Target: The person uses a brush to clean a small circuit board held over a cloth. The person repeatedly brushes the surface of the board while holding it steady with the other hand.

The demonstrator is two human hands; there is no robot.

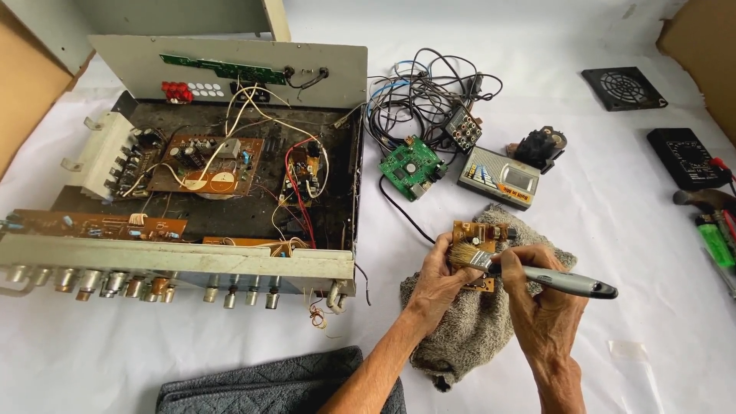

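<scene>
The left hand point(438, 277) was clamped on a small brown board point(477, 244), holding it by the edges over a grey rag point(475, 322) on the tabletop point(613, 230), just right of the opened amplifier point(199, 184). The right hand point(540, 303) was closed on the grey handle of a brush point(529, 274), its bristles touching the board's near face. To brush well, I judged, light strokes toward the rag suited best, with the board kept tilted and fingers off the parts, so dust fell away rather than into the green board point(411, 167) nearby.
</scene>
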